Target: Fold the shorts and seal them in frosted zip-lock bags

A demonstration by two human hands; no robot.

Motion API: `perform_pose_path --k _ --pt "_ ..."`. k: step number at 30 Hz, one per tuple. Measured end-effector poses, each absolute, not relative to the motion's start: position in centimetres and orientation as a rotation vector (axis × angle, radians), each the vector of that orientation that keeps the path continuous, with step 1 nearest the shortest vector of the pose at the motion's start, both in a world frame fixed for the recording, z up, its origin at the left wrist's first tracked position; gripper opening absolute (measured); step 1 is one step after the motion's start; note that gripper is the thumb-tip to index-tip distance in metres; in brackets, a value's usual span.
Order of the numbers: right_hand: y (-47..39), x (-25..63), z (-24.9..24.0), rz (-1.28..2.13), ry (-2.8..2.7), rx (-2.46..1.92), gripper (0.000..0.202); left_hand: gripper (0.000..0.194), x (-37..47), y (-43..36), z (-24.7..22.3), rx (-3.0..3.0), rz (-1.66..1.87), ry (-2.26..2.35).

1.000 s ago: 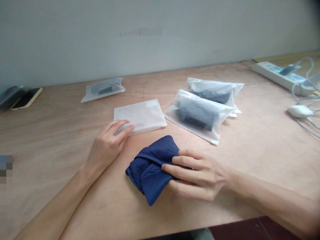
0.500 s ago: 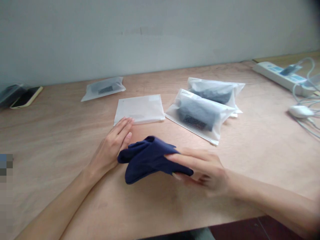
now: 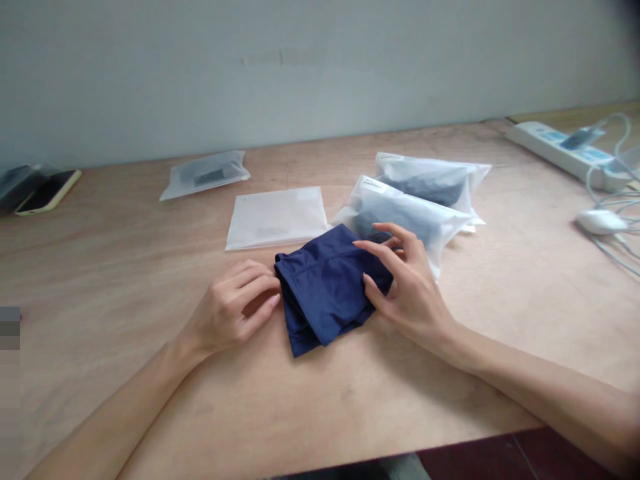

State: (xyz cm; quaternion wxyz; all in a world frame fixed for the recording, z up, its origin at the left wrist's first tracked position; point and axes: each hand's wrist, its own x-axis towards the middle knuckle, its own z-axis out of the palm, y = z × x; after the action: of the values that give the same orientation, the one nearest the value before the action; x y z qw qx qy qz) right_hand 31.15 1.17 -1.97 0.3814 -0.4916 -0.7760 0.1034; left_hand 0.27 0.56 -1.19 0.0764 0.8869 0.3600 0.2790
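Note:
A folded navy stretchy garment [image 3: 330,287] lies at a slant in front of me, its layered hem facing left. My left hand [image 3: 240,300] rests at that edge, fingers bent and fingertips close to the cloth, with the thumb apart from them. Over the right part of the garment is my right hand [image 3: 405,287], its fingers spread; thumb and index fingertips are on or just above the fabric. Behind the garment lies a flat white frosted zip bag [image 3: 277,213]. A filled frosted zip bag [image 3: 400,213] is partly hidden by my right hand and the garment.
Another filled frosted bag [image 3: 425,177] lies behind at right, and a flatter one [image 3: 205,175] at back left. At far left, a phone [image 3: 47,192] lies by a dark bagged item [image 3: 20,187]. A power strip [image 3: 565,153] and white charger [image 3: 600,222] with cables sit right.
The navy garment, held up by my right hand before, now lies flatter on the table, turned and further back. My right hand has spread its fingers; my left hand has moved nearer its edge.

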Motion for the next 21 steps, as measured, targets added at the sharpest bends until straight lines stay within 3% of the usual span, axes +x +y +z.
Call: perform_pose_path --k 2,4,7,9,13,17,19,21 --pt "0.7 31.0 -1.7 0.108 -2.091 -1.135 0.038 0.018 0.5 0.5 -1.3 2.684 0.772 0.956" --pt "0.1 30.7 -1.4 0.158 -2.226 -0.971 0.035 0.024 0.7 0.4 -1.2 2.716 0.731 0.905" --pt "-0.5 30.3 -1.3 0.281 -2.424 -0.89 0.055 0.027 0.9 0.2 -1.1 2.77 0.697 0.844" --pt "-0.6 30.1 -1.4 0.257 -2.493 -0.925 0.058 0.027 1.0 0.0 -1.1 2.783 0.698 0.831" --pt "-0.3 30.1 -1.6 0.185 -2.473 -0.835 0.023 0.026 1.2 -0.2 -1.1 2.798 0.667 0.822" --pt "-0.2 30.2 -1.4 0.38 -2.204 -0.979 0.011 0.024 1.1 -0.3 -0.7 2.799 0.679 0.784" --pt "-0.1 30.3 -1.3 0.588 -1.993 -1.112 0.015 0.024 1.0 -0.2 -0.3 2.805 0.65 0.768" --pt "0.1 30.5 -1.3 0.773 -1.809 -1.172 0.034 0.025 0.8 -0.1 0.1 2.82 0.622 0.741"
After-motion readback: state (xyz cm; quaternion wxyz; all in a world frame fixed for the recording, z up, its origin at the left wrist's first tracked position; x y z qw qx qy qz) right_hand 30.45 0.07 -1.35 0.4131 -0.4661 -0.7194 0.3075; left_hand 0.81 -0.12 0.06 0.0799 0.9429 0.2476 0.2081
